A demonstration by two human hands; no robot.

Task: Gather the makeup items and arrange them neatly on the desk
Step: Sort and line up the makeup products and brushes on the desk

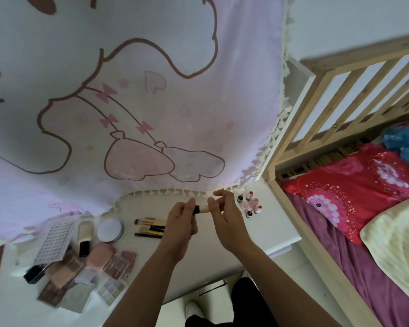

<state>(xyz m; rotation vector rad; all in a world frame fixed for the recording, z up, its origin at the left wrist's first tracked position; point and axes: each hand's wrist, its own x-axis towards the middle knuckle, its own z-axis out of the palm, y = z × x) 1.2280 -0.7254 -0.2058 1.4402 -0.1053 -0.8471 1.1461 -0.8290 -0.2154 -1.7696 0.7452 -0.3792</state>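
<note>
Above the white desk (265, 230) both my hands hold a small cream tube with a dark cap (201, 209). My left hand (182, 223) pinches the dark cap end. My right hand (224, 213) grips the cream end. Several small bottles (249, 203) stand grouped at the desk's back right corner. Several brushes (150, 228) lie side by side just left of my hands. A round white compact (110, 230) and a cream bottle with black cap (84, 234) lie further left. A heap of palettes and cases (80, 272) covers the front left.
A pink cartoon-print cloth with tassels (132, 102) hangs behind the desk. A wooden bed frame (316, 119) stands right of the desk, with a red pillow (354, 185) and purple sheet. The floor and my shoe (194, 310) show below the desk's front edge.
</note>
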